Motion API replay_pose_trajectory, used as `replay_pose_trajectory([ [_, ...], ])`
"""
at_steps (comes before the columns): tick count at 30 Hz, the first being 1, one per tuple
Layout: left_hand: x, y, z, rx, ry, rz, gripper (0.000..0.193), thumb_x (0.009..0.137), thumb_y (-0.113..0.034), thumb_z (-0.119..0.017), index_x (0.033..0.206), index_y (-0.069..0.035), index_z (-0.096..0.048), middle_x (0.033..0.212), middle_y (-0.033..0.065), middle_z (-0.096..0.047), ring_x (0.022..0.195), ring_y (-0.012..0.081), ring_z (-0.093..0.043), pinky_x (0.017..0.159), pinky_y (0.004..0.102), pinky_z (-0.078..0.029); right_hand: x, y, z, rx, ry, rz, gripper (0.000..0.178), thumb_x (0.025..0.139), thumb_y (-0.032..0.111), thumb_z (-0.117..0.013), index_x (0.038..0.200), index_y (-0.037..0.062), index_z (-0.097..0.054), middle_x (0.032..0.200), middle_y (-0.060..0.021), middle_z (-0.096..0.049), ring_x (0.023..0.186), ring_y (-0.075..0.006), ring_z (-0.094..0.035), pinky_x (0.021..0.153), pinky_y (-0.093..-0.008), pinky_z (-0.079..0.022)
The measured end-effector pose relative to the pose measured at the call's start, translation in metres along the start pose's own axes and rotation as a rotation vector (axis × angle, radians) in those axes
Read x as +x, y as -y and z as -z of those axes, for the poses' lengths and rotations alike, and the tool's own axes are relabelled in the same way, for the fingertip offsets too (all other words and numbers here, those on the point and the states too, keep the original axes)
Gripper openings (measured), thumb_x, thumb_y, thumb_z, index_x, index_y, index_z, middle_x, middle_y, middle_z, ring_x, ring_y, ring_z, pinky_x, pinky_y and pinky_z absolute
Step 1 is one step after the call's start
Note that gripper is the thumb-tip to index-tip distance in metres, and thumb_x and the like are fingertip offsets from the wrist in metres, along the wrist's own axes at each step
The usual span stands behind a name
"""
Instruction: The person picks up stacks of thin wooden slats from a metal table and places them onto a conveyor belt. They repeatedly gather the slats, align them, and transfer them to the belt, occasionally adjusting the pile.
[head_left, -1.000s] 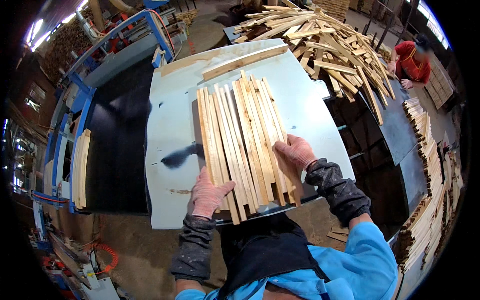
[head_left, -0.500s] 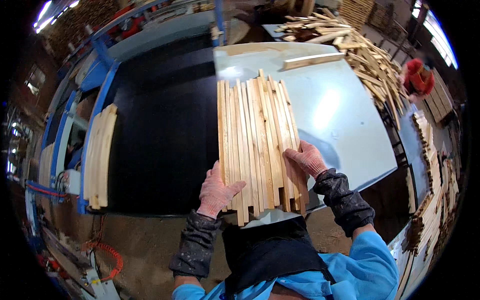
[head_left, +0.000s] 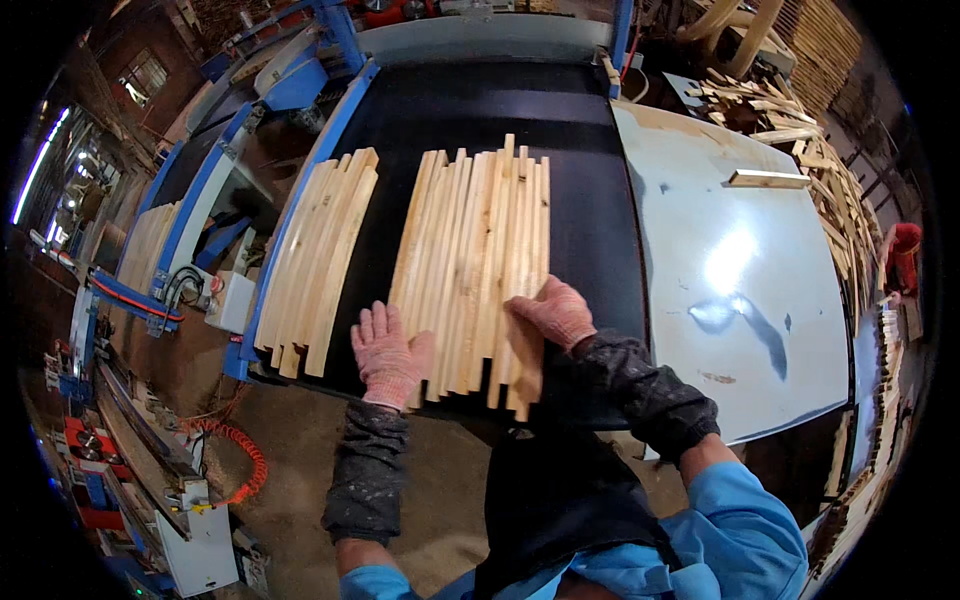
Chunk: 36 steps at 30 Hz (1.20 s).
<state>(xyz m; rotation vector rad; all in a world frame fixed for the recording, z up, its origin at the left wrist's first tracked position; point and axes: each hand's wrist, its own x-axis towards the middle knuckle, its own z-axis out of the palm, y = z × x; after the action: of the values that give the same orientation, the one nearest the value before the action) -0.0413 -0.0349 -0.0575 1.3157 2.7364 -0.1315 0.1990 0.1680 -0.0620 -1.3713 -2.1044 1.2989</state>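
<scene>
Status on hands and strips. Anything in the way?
Left hand open at left edge of strips; right hand at right edge, thumb over them. Strips on black surface. Second bundle to the left, gap between.

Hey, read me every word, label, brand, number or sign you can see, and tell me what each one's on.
None can be read.
Wooden strips and black belt: no lettering visible.
Pale table: dark smudges, no readable writing.
White box and red machinery: any markings are too small or blurred.
</scene>
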Motion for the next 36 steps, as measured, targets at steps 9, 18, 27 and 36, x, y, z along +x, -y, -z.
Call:
replay_pose_trajectory([
  [9, 0.007, 0.099, -0.066, -0.132, -0.638, 0.139, 0.099, 0.095, -0.072, -0.061, 0.154, 0.007, -0.05, 0.161, 0.0354, -0.043, 0.154, 0.0537, -0.032, 0.128, 0.0677, -0.019, 0.025, 0.1, -0.108, 0.121, 0.256, 0.158, 0.034, 0.098, 0.034, -0.075, 0.109, 0.0019, -0.079, 0.083, -0.0079, -0.076, 0.073, -0.0179, -0.071, 0.066, -0.0375, -0.057],
  [18, -0.114, 0.033, -0.024, -0.764, -0.633, 0.198, 0.072, 0.103, -0.039, -0.067, 0.159, 0.0, -0.046, 0.166, 0.0266, -0.043, 0.152, 0.0441, -0.041, 0.128, 0.0524, -0.031, 0.056, -0.027, -0.088, 0.557, 0.4, 0.236, 0.065, 0.11, 0.026, -0.065, 0.163, -0.0039, -0.041, 0.156, -0.0184, -0.056, 0.133, -0.0268, -0.058, 0.112, -0.0393, -0.049],
  [27, -0.365, -0.036, -0.289, -0.469, -0.064, 0.202, 0.045, 0.105, -0.032, -0.06, 0.137, -0.002, -0.067, 0.122, 0.0212, -0.072, 0.112, 0.0412, -0.068, 0.097, 0.0497, -0.055, 0.058, -0.082, -0.077, 0.384, 0.447, 0.33, 0.06, 0.109, 0.021, -0.064, 0.162, -0.0003, -0.044, 0.156, -0.0194, -0.055, 0.138, -0.0279, -0.054, 0.116, -0.0372, -0.044],
  [36, -0.646, -0.266, -0.467, -0.978, 0.448, 1.078, 0.035, 0.102, -0.035, -0.058, 0.119, -0.011, -0.078, 0.106, 0.0219, -0.078, 0.096, 0.0401, -0.074, 0.088, 0.05, -0.058, 0.024, -0.137, -0.066, 0.271, 0.509, 0.56, 0.062, 0.106, 0.012, -0.068, 0.162, 0.0003, -0.045, 0.147, -0.0179, -0.061, 0.121, -0.0244, -0.059, 0.107, -0.0358, -0.046],
])
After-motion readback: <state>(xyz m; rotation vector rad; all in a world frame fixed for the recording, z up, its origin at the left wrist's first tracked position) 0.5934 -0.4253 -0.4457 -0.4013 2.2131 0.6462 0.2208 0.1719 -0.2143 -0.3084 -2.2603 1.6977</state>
